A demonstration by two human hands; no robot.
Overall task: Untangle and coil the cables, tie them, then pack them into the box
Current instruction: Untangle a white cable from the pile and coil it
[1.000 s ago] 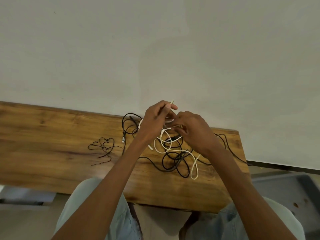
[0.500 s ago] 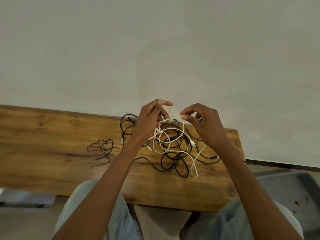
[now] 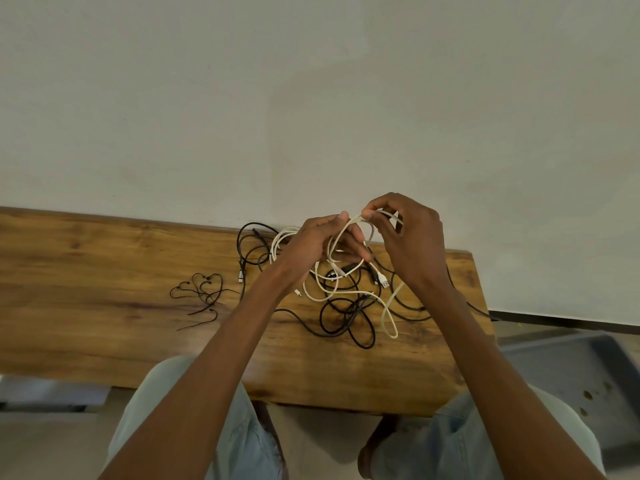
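A: Item one, hands?
B: Left hand (image 3: 313,245), fingers curled round loops of the white cable (image 3: 388,308), raised above the table (image 3: 104,306). Right hand (image 3: 414,244), thumb and forefinger pinching the same cable at its highest bend. The two hands sit just beside each other.

A: Item two, cables?
B: White cable, part lifted, the rest trailing onto the table in a long loop. Black cables (image 3: 346,320), tangled beneath and around it, lying on the wood. Count of black cables: cannot tell, strands overlap. One pale plug (image 3: 382,281) shows near the right wrist.

A: Item three, ties?
B: Thin black ties (image 3: 204,292), a loose cluster left of the tangle, well apart from the hands. Number unclear.

A: Hidden parts?
B: Cable run inside the left palm is covered. One black strand goes off the table's right edge. A grey tray (image 3: 568,375) stands lower right, cut off by the frame; contents hard to make out.
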